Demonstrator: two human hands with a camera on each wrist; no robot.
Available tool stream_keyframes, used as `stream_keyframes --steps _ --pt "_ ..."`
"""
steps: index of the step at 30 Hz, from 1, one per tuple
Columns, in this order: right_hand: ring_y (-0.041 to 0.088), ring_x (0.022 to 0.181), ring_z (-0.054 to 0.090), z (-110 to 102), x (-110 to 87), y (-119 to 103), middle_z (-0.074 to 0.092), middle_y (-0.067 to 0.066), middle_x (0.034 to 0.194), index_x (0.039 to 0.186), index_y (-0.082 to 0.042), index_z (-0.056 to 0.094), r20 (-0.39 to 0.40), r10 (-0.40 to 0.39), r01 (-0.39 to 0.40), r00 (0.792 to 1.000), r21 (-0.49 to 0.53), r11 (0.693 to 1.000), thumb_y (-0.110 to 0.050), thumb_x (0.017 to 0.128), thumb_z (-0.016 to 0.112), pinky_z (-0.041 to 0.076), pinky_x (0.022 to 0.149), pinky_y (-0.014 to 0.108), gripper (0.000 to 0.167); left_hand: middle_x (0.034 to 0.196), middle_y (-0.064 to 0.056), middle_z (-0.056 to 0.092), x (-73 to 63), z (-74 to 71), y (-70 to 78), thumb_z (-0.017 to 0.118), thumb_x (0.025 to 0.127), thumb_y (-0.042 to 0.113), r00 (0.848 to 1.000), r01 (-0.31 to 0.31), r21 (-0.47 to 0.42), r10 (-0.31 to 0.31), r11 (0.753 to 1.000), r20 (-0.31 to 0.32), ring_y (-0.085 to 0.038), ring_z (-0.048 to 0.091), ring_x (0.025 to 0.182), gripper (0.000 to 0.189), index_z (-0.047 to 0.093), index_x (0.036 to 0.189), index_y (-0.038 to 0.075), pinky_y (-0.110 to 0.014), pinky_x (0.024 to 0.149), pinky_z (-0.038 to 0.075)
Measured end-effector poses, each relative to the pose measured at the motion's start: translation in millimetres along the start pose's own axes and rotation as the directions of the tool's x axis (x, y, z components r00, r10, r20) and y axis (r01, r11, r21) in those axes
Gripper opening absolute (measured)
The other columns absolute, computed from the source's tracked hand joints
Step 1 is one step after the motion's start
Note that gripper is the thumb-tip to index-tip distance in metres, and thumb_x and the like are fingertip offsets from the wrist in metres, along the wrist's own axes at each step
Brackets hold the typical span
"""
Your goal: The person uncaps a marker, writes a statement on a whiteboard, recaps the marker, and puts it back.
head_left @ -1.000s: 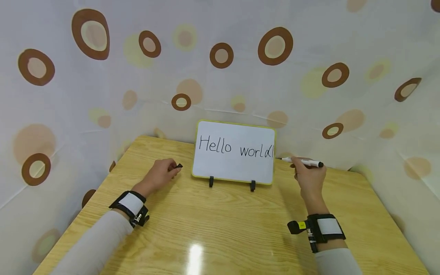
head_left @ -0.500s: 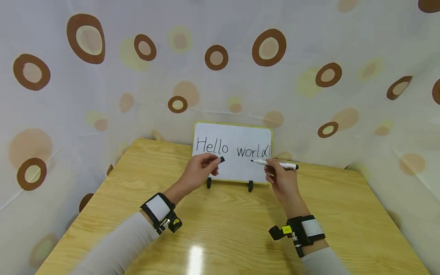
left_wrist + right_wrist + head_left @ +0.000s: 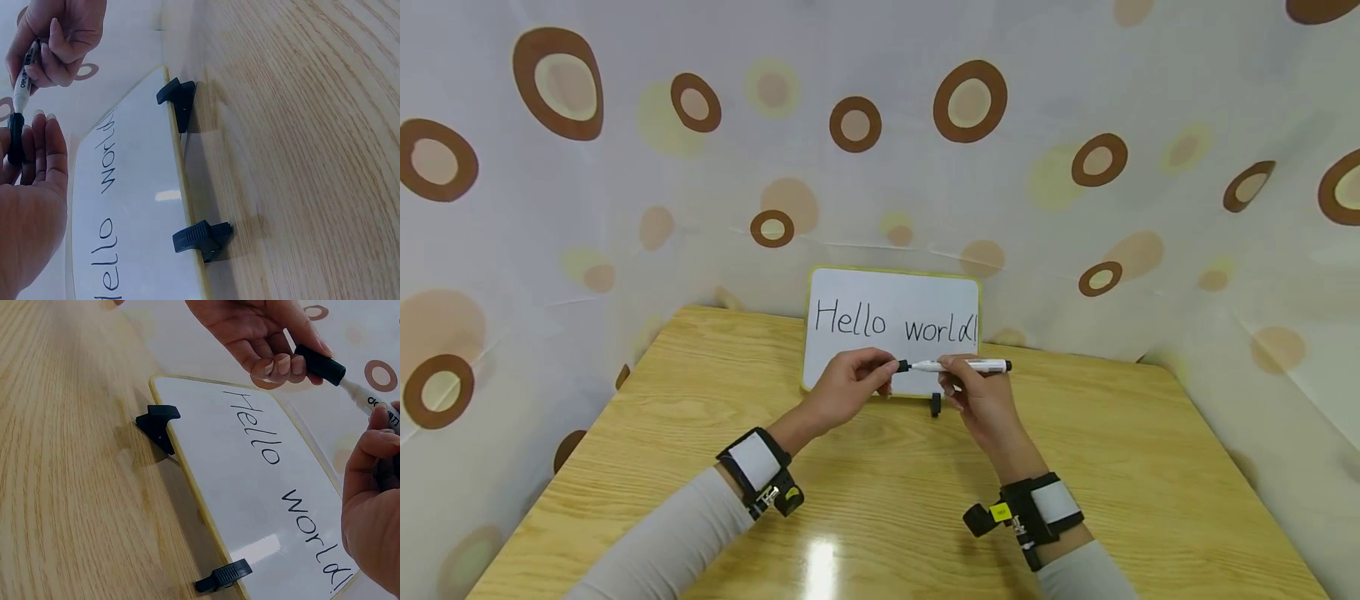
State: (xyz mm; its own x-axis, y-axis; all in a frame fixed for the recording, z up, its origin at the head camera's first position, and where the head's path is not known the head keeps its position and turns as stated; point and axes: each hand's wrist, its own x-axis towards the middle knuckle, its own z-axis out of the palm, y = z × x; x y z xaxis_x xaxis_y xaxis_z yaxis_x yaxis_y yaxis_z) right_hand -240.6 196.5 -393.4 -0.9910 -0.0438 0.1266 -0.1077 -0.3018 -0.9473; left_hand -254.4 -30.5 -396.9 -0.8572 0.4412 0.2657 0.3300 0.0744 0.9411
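Note:
In front of the whiteboard (image 3: 891, 287), my left hand (image 3: 850, 383) pinches a black marker cap (image 3: 320, 364) between thumb and fingers. My right hand (image 3: 985, 400) grips a white marker (image 3: 988, 365) by its barrel, its dark end pointing right. The marker's tip end meets the cap's opening; in the right wrist view the white neck shows just outside the cap. "Hello world!" stands in black handwriting on the board, which leans upright in a yellow frame. Both hands overlap the board's lower part in the head view.
Black clip feet (image 3: 203, 239) hold the board's lower edge on the wood-grain table (image 3: 865, 500). Behind it hangs a pale curtain (image 3: 715, 183) with brown ring patterns. Each wrist wears a black strap (image 3: 752, 462) with a small camera.
My left hand has moved right with the cap, and my right hand has moved left with the marker. Cap and marker tip, apart before, now meet in front of the board.

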Motion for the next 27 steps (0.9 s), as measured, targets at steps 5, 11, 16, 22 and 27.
stream_keyframes --steps 5,11,16,22,27 --pt "0.01 0.058 0.05 5.6 -2.9 4.7 0.065 0.002 0.07 0.083 -0.009 0.075 0.023 0.019 -0.018 1.0 -0.015 1.0 -0.007 0.102 0.063 0.037 0.045 0.018 0.022 0.088 -0.022 0.067 2.1 1.8 -0.9 0.057 0.107 0.019 0.999 -0.019 0.032 0.018 0.999 0.039 -0.037 0.064 0.082 0.022 0.07 0.114 0.002 -0.035 0.073 0.053" --pt "0.009 0.057 0.049 10.5 -7.3 9.5 0.066 0.001 0.071 0.084 -0.008 0.075 0.055 0.032 -0.033 0.998 0.022 0.999 -0.007 0.102 0.063 0.037 0.045 0.018 0.022 0.077 -0.017 0.062 0.4 0.8 -6.8 0.057 0.107 0.02 0.998 -0.052 0.044 0.05 0.998 0.043 -0.036 0.056 0.069 0.021 0.072 0.107 0.005 -0.027 0.057 0.04" --pt "0.008 0.057 0.049 14.0 -11.1 10.8 0.066 0.001 0.07 0.084 -0.008 0.076 0.073 0.062 -0.064 0.995 0.035 0.997 -0.006 0.101 0.065 0.037 0.046 0.019 0.02 0.068 -0.007 0.054 -3.8 -0.9 -10.9 0.058 0.106 0.016 0.996 -0.083 0.033 0.082 0.996 0.035 -0.017 0.044 0.055 0.021 0.075 0.107 0.003 -0.025 0.051 0.035" --pt "0.008 0.056 0.051 17.3 -12.7 10.8 0.066 0.002 0.07 0.083 -0.007 0.076 0.072 0.056 -0.061 0.996 0.074 0.995 -0.001 0.101 0.062 0.038 0.045 0.018 0.024 0.067 0.0 0.051 -4.6 0.5 -11.1 0.059 0.106 0.015 0.992 -0.127 0.065 0.126 0.99 0.017 -0.009 0.038 0.053 0.023 0.078 0.11 0.002 -0.024 0.051 0.034" --pt "0.008 0.055 0.053 24.5 -13.4 14.1 0.067 0.003 0.068 0.082 -0.006 0.076 0.063 0.023 -0.03 0.998 0.12 0.992 0.003 0.1 0.06 0.039 0.045 0.018 0.026 0.063 0.001 0.048 -6.2 1.1 -10.8 0.059 0.106 0.015 0.989 -0.148 0.079 0.149 0.986 -0.018 -0.01 0.038 0.052 0.023 0.079 0.107 0.002 -0.024 0.051 0.033"
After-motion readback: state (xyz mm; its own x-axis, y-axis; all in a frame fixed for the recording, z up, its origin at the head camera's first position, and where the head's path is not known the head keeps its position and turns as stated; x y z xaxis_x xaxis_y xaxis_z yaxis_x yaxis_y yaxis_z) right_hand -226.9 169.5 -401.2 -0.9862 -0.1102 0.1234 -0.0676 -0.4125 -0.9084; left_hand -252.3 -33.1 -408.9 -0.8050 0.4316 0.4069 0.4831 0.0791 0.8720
